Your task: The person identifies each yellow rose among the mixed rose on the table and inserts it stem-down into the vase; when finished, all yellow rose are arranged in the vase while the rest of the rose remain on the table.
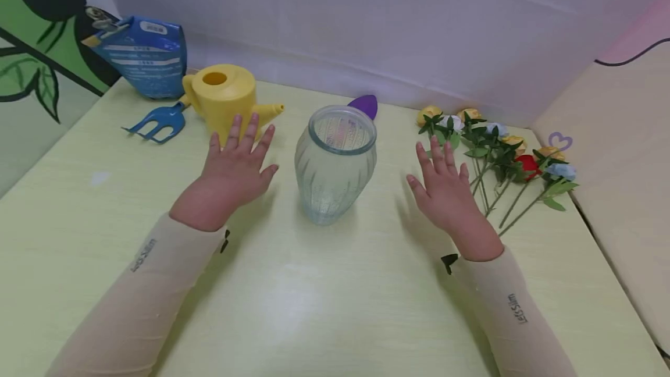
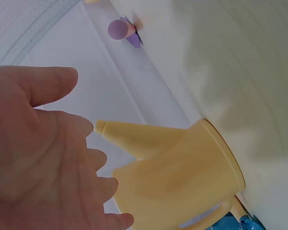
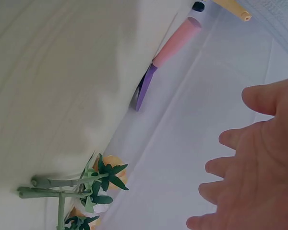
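Observation:
A ribbed clear glass vase [image 1: 335, 173] stands upright in the middle of the table. To its left my left hand [image 1: 232, 176] is held with fingers spread and palm down, holding nothing. The yellow watering can [image 1: 225, 98] is just beyond those fingertips, its spout toward the vase; in the left wrist view the can [image 2: 182, 167] fills the lower middle. On the vase's other side my right hand [image 1: 445, 194] is also spread and bare. Several artificial flowers [image 1: 492, 150], yellow, white, blue and red with green stems, lie beside and beyond it.
A blue bag [image 1: 143, 57] with a clip on top stands at the back left, a blue hand fork [image 1: 162, 124] before it. Behind the vase lies a small trowel with purple blade [image 1: 366, 105] and pink handle [image 3: 177, 43]. A curtain-like cloth [image 1: 340, 28] borders the table's back.

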{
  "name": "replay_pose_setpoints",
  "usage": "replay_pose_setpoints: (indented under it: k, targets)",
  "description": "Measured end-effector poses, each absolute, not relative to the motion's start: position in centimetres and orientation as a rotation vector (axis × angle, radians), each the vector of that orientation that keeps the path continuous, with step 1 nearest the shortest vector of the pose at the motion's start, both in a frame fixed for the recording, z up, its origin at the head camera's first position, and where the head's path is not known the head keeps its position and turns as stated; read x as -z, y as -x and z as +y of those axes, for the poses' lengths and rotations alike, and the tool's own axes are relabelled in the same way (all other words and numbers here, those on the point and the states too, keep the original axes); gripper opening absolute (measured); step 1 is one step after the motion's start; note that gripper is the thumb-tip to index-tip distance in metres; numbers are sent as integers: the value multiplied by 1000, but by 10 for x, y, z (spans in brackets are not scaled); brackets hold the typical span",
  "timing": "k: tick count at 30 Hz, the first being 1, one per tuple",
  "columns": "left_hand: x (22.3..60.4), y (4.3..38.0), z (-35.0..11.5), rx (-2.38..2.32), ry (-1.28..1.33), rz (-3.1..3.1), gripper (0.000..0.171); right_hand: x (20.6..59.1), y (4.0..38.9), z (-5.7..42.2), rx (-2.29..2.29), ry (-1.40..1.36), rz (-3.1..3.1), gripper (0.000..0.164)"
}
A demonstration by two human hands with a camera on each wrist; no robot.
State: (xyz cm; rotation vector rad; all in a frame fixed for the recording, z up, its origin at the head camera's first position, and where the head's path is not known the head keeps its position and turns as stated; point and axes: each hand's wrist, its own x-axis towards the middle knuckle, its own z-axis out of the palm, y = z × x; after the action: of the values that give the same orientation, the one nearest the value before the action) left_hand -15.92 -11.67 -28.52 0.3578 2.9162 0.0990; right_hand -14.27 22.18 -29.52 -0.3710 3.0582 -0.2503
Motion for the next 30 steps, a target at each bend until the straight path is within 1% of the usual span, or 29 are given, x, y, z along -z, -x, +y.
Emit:
replay_pose_setpoints:
  k: [6, 10, 14, 17, 21, 24, 27, 30]
  targets:
    - [287, 160, -116, -106, -380, 2949, 66, 297, 142, 223, 277, 353, 3054, 63]
    - [277, 159, -117, -213, -454, 3078, 62, 289, 145, 227, 414, 366, 3081, 62]
    - [263, 156, -117, -607, -570, 3107, 55, 282, 154, 241, 702, 357, 3049, 59]
    - [255, 152, -114, -934, -664, 2991, 56, 285, 171, 258, 912, 242, 2986, 51]
    - [257, 148, -107, -1096, -792, 2854, 69, 299, 203, 283, 1071, -5, 2892, 39]
    - [261, 146, -103, -1179, -855, 2767, 84, 308, 224, 296, 1152, -146, 2803, 37]
    - [268, 147, -98, -1277, -887, 2681, 95, 313, 238, 301, 1193, -221, 2743, 36]
    - [274, 149, -93, -1355, -909, 2631, 103, 317, 249, 299, 1185, -237, 2730, 37]
